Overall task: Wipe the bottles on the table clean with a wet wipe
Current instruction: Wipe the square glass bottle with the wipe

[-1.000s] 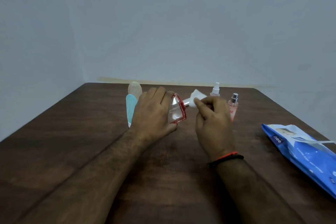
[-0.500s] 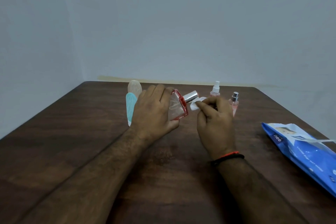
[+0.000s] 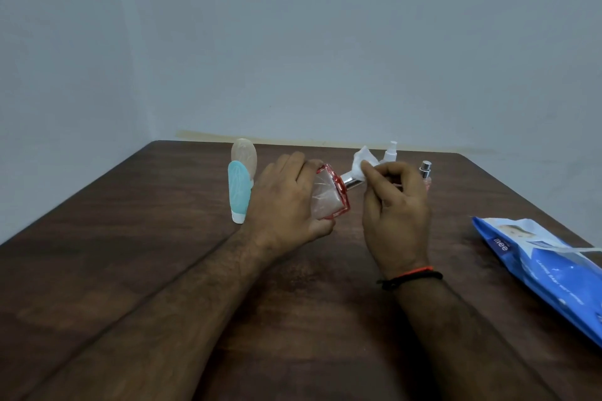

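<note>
A dark wooden table (image 3: pixel 136 270) is seen filling the lower view, and every place below is given relative to the red-edged clear perfume bottle (image 3: pixel 327 194) held above its far middle. A blue wet-wipe pack (image 3: pixel 547 270) is laid flat well to the right of that bottle and nearer the viewer, with its flap apparently lifted. The left hand (image 3: pixel 286 205) is wrapped around the bottle's body from the left, fingers clenched on the glass, so that the bottle is held tilted, base toward the viewer, clear of the table. The right hand (image 3: pixel 394 205) is placed just to the right of the bottle, its fingertips pinched shut on a white wet wipe (image 3: pixel 363 163), which is pressed against the bottle's silver cap (image 3: pixel 350 181). The bottle's long axis is seen running from the left palm up and rightward into the wipe, so the cap end lies directly against the right fingers; the right hand is judged the nearer one for the next stroke, which would be drawn along that axis. Just left of the bottle, a teal squeeze tube (image 3: pixel 239 192) is stood cap-down, with a clear squeeze tube (image 3: pixel 244 155) behind it. Behind and right of the bottle, a small white-topped spray bottle (image 3: pixel 391 153) and a slim pink spray bottle (image 3: pixel 425 171) are partly hidden by the right hand.
</note>
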Tool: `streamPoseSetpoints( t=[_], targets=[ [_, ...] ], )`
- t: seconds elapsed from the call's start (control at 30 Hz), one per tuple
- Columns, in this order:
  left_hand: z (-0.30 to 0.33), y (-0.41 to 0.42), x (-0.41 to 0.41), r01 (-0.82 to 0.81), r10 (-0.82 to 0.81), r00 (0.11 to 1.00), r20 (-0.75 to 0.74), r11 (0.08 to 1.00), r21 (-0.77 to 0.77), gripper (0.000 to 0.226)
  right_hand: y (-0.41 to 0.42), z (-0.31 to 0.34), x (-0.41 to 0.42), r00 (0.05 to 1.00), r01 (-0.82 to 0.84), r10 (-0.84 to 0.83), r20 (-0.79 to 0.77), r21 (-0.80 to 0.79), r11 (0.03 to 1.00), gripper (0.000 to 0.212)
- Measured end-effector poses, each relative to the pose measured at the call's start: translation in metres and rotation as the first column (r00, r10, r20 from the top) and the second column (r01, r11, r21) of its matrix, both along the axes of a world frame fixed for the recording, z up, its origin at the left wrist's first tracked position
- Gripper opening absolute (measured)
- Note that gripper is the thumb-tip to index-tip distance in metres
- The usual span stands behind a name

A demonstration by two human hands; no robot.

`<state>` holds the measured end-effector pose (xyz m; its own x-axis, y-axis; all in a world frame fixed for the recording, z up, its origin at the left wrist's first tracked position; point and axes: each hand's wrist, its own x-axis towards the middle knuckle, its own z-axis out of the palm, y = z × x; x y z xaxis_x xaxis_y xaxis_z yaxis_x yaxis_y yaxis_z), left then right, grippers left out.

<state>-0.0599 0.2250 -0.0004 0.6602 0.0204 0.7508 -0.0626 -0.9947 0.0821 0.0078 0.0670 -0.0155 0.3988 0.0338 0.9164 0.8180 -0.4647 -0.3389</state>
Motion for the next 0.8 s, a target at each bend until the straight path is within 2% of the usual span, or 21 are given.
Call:
streamPoseSetpoints(
  t=[0.2,0.33,0.47,0.57,0.63,0.7,0.8],
  targets=[
    [-0.004,0.007,-0.001,0.002,-0.006,0.999,-0.047,0.997,-0.08,0.086,0.004,-0.002,-0.001,0.998,-0.05,0.054,0.038,-0.097,0.994,0.032],
    [-0.003,0.004,0.001,0.035,-0.046,0.998,-0.039,0.965,-0.262,0.082,0.005,-0.002,-0.005,0.993,-0.095,0.103,0.053,-0.145,0.985,0.03],
    [-0.002,0.003,0.001,0.102,-0.141,0.988,-0.068,0.912,-0.397,0.084,0.003,0.001,-0.006,0.995,-0.09,0.094,0.036,-0.09,0.992,0.031],
    [-0.003,0.004,0.001,0.143,-0.216,0.968,-0.128,0.895,-0.423,0.089,-0.001,0.005,-0.005,0.997,-0.069,0.069,0.045,-0.019,0.997,0.035],
    [-0.003,0.005,0.002,0.159,-0.243,0.96,-0.142,0.884,-0.439,0.088,-0.001,0.005,-0.007,0.994,-0.089,0.091,0.054,-0.028,0.996,0.036],
    [-0.003,0.006,0.002,0.179,-0.273,0.955,-0.117,0.841,-0.51,0.084,0.001,0.003,-0.009,0.986,-0.152,0.157,0.062,-0.079,0.985,0.038],
    [-0.004,0.012,0.0,0.207,-0.387,0.917,-0.102,0.677,-0.707,0.078,0.003,0.003,-0.01,0.974,-0.219,0.223,0.038,-0.089,0.972,0.04]
  ],
)
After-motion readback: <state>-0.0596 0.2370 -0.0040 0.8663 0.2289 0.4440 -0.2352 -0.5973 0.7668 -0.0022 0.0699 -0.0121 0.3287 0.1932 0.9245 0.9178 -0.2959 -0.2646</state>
